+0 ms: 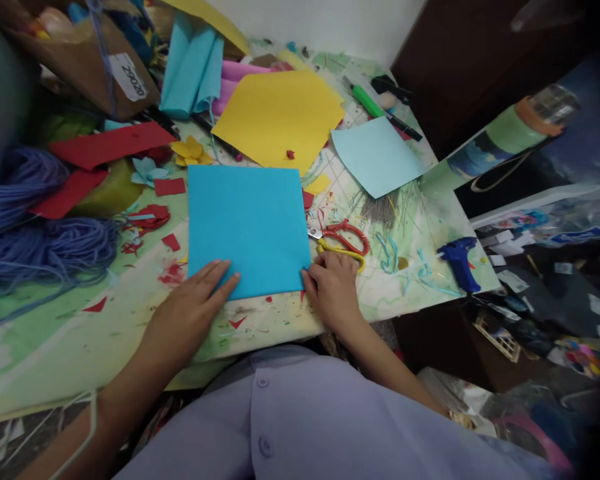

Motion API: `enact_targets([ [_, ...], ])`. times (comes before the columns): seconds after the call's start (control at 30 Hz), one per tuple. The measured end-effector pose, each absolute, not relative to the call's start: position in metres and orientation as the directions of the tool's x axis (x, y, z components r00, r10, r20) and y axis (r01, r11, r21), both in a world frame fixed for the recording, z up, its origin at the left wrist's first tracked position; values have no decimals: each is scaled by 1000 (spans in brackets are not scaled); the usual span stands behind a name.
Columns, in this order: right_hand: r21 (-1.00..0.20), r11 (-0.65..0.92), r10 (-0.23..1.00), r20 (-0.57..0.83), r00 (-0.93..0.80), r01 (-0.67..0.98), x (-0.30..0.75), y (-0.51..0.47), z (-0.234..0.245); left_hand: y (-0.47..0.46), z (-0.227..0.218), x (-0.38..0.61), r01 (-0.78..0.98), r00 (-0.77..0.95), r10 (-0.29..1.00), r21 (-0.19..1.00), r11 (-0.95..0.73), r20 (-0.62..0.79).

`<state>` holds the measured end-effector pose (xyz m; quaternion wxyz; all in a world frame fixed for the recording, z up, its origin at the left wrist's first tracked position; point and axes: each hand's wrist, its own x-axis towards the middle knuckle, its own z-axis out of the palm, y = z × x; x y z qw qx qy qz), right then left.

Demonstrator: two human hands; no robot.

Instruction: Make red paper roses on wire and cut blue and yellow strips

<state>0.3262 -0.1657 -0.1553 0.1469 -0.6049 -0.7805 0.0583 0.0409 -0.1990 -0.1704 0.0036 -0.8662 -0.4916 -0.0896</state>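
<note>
A square sheet of bright blue paper (247,230) lies flat on the paint-stained work table (100,347). My left hand (187,313) rests with its fingers spread over the sheet's lower left edge. My right hand (333,290) is curled at the sheet's lower right corner, its fingertips touching the paper. Right above that hand lie red-handled scissors (345,240), with a yellow loop (343,257) under them. I cannot tell whether the right fingers pinch the paper.
A yellow paper sheet (277,117) and a pale blue sheet (377,157) lie beyond the blue sheet. A blue glue gun (460,263) stands at the right edge. Coiled blue cord (40,227) and red paper cut-outs (110,143) crowd the left side. Scraps litter the table.
</note>
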Motion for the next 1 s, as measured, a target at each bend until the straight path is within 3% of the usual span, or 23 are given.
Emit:
enact_targets([
  [0.13, -280, 252, 964, 156, -215, 926, 325, -166, -154, -198, -174, 38, 816, 565, 820, 89, -572, 92],
  [0.47, -330, 242, 968, 152, -201, 913, 326, -167, -151, -204, -158, 78, 878, 478, 876, 59, -475, -58],
  [1.0, -242, 223, 971, 136, -194, 944, 325, -168, -154, -210, -160, 79, 878, 478, 876, -9, -479, -70],
])
